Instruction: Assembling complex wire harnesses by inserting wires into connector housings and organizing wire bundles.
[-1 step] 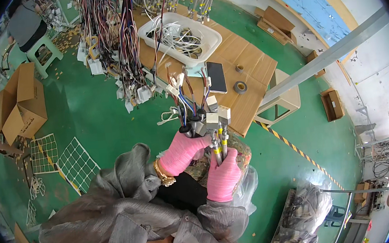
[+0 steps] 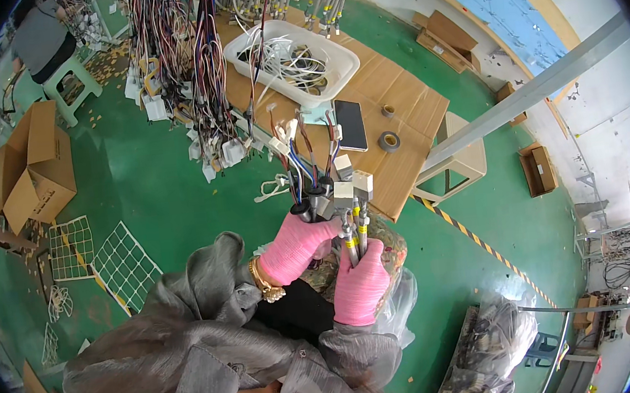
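My left hand, in a pink glove with a gold bracelet at the wrist, is closed round a bundle of wire harnesses. Black round ends and thin brown, blue and white wires with white plugs rise above that fist. Close on its right, my right hand, gloved in pink too, wraps round several grey cables with yellow bands and metal fittings. Grey-white block connectors stand just above the cable tips. Whether they join these cables cannot be made out. A patterned cloth surface lies beneath the hands.
Ahead is a cardboard-covered table with a white tub of cables, a dark tablet-like slab and tape rolls. Wire bundles hang at its left. A beige stool, open carton and plastic-wrapped pile stand around.
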Demonstrator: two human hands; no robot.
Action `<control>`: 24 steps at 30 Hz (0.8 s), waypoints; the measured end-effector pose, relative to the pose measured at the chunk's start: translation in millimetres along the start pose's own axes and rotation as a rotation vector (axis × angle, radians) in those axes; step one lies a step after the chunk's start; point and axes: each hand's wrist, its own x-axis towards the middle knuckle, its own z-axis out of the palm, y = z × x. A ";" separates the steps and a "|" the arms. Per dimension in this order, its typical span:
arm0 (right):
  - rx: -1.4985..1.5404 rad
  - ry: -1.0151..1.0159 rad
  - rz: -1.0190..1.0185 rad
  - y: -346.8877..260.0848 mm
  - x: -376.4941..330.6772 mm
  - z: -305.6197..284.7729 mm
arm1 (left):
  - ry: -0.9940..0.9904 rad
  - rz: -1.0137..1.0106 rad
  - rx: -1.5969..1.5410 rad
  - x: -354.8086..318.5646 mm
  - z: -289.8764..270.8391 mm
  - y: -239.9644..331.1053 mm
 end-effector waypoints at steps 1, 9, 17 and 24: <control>-0.001 -0.001 0.015 -0.3 -0.3 2.5 | -0.006 -0.003 -0.099 -0.1 4.1 0.1; 0.371 -0.071 0.122 12.9 13.5 -3.8 | -0.181 -0.185 0.048 1.2 -7.6 29.7; 0.978 -0.470 0.556 15.1 19.0 -23.9 | -0.186 -0.101 0.280 1.8 5.3 29.9; 0.568 -0.252 0.237 2.0 8.0 -8.3 | -0.117 0.048 0.436 7.0 5.4 21.7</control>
